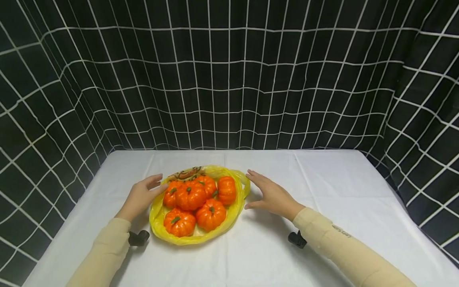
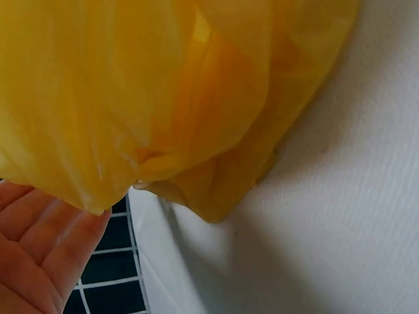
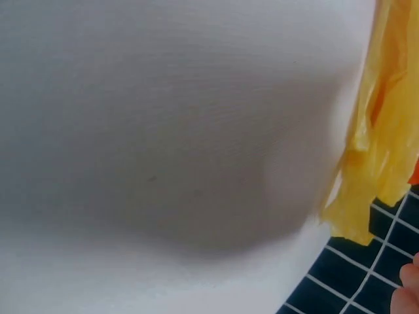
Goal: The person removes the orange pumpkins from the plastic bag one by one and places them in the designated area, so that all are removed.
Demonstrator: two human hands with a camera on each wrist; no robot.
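Observation:
A yellow plastic bag (image 1: 195,240) lies wide open on the table, with several small orange pumpkins (image 1: 191,195) inside it. My left hand (image 1: 141,195) is at the bag's left side, fingers spread and bent a little toward its rim; whether they touch it I cannot tell. On the other side, my right hand (image 1: 273,196) stands beside the bag's handle loop, its fingers extended and holding nothing. In the left wrist view the bag's side (image 2: 163,98) fills much of the picture above the left fingers (image 2: 65,242). Only the right fingertips (image 3: 409,288) show in the right wrist view.
A white cloth (image 1: 344,175) covers the table. Black curtains with a white grid (image 1: 229,79) close off the back and both sides. Each wrist carries a small black camera, the left one (image 1: 139,238) close to the bag's lower left edge.

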